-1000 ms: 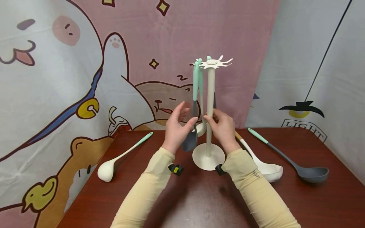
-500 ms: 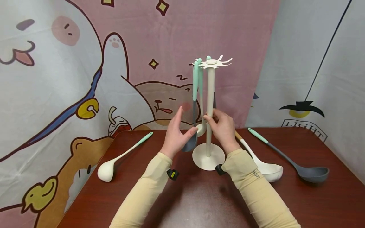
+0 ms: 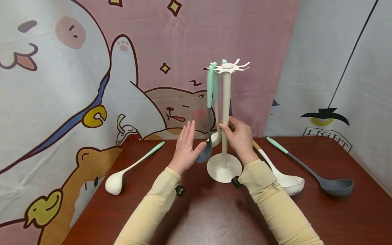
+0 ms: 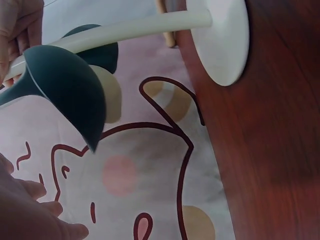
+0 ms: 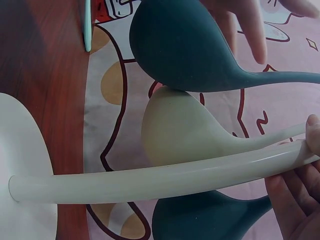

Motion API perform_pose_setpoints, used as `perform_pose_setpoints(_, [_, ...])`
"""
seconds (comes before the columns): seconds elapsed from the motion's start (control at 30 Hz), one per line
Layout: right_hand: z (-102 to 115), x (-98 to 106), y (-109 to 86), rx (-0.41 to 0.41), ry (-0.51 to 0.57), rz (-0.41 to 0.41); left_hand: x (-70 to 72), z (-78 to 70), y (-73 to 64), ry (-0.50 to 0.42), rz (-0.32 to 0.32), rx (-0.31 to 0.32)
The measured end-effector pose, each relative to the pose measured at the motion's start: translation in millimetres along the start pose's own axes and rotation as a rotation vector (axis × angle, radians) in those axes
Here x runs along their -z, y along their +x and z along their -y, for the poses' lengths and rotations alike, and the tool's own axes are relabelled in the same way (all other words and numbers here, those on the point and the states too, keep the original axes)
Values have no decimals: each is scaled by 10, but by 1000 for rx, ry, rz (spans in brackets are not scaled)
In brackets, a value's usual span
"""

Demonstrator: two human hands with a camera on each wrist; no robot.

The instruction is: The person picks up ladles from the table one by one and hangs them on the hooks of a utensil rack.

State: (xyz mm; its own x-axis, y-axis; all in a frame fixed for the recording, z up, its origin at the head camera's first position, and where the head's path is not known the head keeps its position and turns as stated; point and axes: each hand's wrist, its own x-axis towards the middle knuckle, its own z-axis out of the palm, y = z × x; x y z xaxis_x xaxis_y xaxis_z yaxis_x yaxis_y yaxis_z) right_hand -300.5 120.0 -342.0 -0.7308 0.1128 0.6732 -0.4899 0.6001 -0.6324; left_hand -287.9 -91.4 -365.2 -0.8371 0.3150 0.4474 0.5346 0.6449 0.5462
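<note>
Left hand [image 3: 185, 148], straight-fingered, could bump mid-frame grey plastic-looking mint-handled ladle [image 3: 210, 93] unhooked; right hand [image 3: 240, 137] grips cream plastic-looking round-based stand [image 3: 226, 98].

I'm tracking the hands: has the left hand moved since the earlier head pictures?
Yes: in the head view the left hand shifted left, away from the stand.

A reddish-brown table [image 3: 214, 217] stands before a pink cloth [image 3: 251, 30] printed with cartoon animals [image 3: 190, 97], yellow stars [image 3: 165, 68] and a bell [image 3: 94, 115]. The pale section [image 3: 318, 61] rightward bears a lamp print [image 3: 324, 117] above LIGHT; a small blue shape [image 3: 275, 102] is hard to make out.
</note>
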Motion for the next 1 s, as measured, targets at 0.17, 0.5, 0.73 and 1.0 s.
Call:
perform_pose_setpoints(0.17, [-5, -3, -6, 4, -3, 2, -4, 66, -52, 45, 34, 8])
perform_pose_setpoints(0.5, [3, 6, -3, 7, -7, 2, 20, 259, -143, 112, 67, 55])
perform_pose_setpoints(0.73, [0, 7, 1, 13, -1, -1, 71, 388, -199, 132, 64, 80])
perform_pose_setpoints(1.0, [-8, 3, 4, 16, 2, -2, 121, 547, -239, 174, 70, 104])
